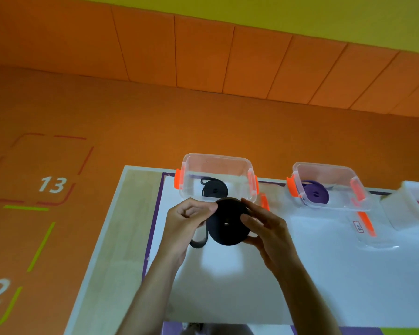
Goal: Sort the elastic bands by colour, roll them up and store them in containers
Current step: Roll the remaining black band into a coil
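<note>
I hold a flat, tightly wound roll of black elastic band (228, 223) upright between both hands, just above the white tabletop (228, 286). The roll is a matte disc with a small hole at its centre. My left hand (191, 221) pinches its upper left edge between thumb and curled fingers, and my right hand (264, 228) curls round its right edge, fingertips pressed on the face. A short loose tail of the band (200, 241) hangs below my left hand. Just behind the roll stands an open clear plastic container (218, 160) with rounded corners and orange side clips; a smaller black roll (214, 189) lies flat on its floor. To the right, apart from it, a second such container (324, 166) holds a purple roll (316, 193). In front of that one a clear lid (373, 238) with an orange clip lies flat. A third container (411, 201), cut off by the right edge, shows something red inside. The smooth white surface runs open towards me, framed on the left by a pale wood-grain border (121, 226) and then orange floor (131, 129).
</note>
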`<state>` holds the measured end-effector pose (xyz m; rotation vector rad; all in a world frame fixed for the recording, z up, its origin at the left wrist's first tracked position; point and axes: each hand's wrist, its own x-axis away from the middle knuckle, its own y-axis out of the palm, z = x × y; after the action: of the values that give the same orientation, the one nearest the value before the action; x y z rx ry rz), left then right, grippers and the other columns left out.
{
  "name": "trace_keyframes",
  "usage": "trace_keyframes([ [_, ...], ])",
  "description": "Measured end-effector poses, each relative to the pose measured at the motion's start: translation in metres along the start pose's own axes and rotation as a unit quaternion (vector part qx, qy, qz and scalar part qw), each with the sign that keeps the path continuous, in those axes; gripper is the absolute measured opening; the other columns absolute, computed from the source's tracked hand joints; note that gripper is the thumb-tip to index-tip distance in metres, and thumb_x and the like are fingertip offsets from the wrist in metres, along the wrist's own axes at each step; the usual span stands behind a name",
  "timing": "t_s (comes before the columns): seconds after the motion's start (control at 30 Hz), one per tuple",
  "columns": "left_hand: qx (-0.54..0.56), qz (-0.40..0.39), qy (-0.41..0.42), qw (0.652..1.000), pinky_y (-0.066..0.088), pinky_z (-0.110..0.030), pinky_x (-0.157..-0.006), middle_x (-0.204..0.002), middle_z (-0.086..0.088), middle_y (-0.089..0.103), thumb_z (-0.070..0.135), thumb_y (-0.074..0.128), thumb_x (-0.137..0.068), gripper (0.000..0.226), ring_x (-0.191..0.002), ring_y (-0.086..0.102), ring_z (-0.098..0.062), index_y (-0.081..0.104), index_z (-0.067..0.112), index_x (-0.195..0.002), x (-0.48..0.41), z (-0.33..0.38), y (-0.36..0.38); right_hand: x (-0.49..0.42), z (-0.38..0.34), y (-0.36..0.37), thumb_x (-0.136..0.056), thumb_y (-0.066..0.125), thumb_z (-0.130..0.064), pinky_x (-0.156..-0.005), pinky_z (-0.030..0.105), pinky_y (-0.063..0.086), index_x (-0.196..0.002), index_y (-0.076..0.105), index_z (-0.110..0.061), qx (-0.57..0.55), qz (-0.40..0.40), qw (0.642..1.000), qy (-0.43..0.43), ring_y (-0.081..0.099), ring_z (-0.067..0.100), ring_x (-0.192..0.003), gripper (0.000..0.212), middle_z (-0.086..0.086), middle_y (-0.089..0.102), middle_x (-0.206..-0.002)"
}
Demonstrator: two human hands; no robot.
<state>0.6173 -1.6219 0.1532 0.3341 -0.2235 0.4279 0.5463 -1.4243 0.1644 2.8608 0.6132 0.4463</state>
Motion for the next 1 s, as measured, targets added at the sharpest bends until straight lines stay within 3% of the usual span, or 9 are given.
trace_keyframes([
  [0.1,-0.004,-0.002,0.005,1.0,0.06,-0.024,-0.086,-0.107,0.004,0.081,0.029,0.085,-0.088,0.02,-0.104,0.077,-0.015,0.084,0.027,-0.107,-0.006,-0.002,-0.002,-0.014,0.008,0.003,-0.083,0.078,-0.018,-0.075,0.043,0.065,-0.122,0.078,-0.024,-0.061,0.046,0.997,0.009,0.075,0.035,-0.112,0.039,0.014,0.076,-0.121],
  [0.2,-0.029,-0.027,-0.002,0.999,0.063,-0.032,-0.09,-0.121,0.006,0.079,0.021,0.083,-0.091,0.035,-0.106,0.076,-0.02,0.079,0.034,-0.122,-0.016,-0.003,-0.006,-0.028,0.012,0.005,-0.085,0.076,-0.017,-0.076,0.046,0.064,-0.126,0.074,-0.022,-0.104,0.064,0.992,0.02,0.075,0.034,-0.111,0.042,0.016,0.076,-0.12],
  [0.37,-0.046,0.054,0.004,0.997,0.065,-0.043,-0.079,-0.108,0.003,0.08,0.004,0.084,-0.087,0.025,-0.091,0.076,-0.026,0.076,0.017,-0.107,-0.042,0.0,-0.001,-0.053,0.018,0.001,-0.086,0.08,-0.008,-0.079,0.047,0.063,-0.118,0.067,-0.018,-0.066,0.036,0.996,0.049,0.071,0.038,-0.116,0.037,0.019,0.072,-0.12],
  [0.47,-0.034,0.093,-0.007,0.995,0.064,-0.047,-0.078,-0.098,-0.001,0.08,0.0,0.087,-0.083,0.03,-0.09,0.079,-0.022,0.061,0.004,-0.097,-0.058,-0.006,0.006,-0.067,0.018,-0.013,-0.083,0.084,-0.021,-0.079,0.047,0.064,-0.111,0.065,-0.018,-0.029,0.027,0.998,0.053,0.072,0.03,-0.114,0.034,0.012,0.074,-0.116],
  [0.6,-0.035,0.142,0.006,0.989,0.066,-0.043,-0.076,-0.093,-0.009,0.075,0.008,0.092,-0.079,0.026,-0.09,0.077,-0.026,0.066,0.007,-0.084,-0.078,-0.014,0.018,-0.088,0.021,-0.028,-0.075,0.09,-0.03,-0.078,0.047,0.065,-0.106,0.066,-0.02,-0.007,0.033,0.997,0.071,0.074,0.034,-0.11,0.041,0.018,0.076,-0.111],
  [0.7,-0.02,0.176,0.012,0.984,0.066,-0.041,-0.081,-0.096,-0.008,0.077,0.013,0.091,-0.081,0.018,-0.091,0.078,-0.026,0.076,0.013,-0.09,-0.092,-0.02,0.028,-0.106,0.026,-0.029,-0.075,0.089,-0.028,-0.079,0.048,0.065,-0.114,0.068,-0.023,-0.038,0.05,0.995,0.08,0.075,0.034,-0.11,0.044,0.017,0.077,-0.112],
  [0.87,-0.009,0.144,-0.045,0.988,0.065,-0.039,-0.087,-0.108,0.003,0.079,0.015,0.085,-0.088,0.02,-0.104,0.077,-0.022,0.081,0.021,-0.107,-0.113,-0.032,0.034,-0.132,0.037,-0.033,-0.087,0.083,-0.016,-0.079,0.046,0.064,-0.113,0.073,-0.021,-0.122,0.078,0.981,0.13,0.074,0.037,-0.111,0.028,0.022,0.076,-0.113],
  [1.0,-0.002,0.191,-0.071,0.979,0.065,-0.041,-0.087,-0.112,-0.007,0.077,0.009,0.087,-0.085,0.022,-0.107,0.075,-0.026,0.077,0.009,-0.105,-0.144,-0.042,0.034,-0.157,0.047,-0.036,-0.095,0.074,-0.006,-0.083,0.046,0.065,-0.12,0.065,-0.012,-0.096,0.081,0.983,0.134,0.074,0.032,-0.112,0.027,0.018,0.077,-0.112],
])
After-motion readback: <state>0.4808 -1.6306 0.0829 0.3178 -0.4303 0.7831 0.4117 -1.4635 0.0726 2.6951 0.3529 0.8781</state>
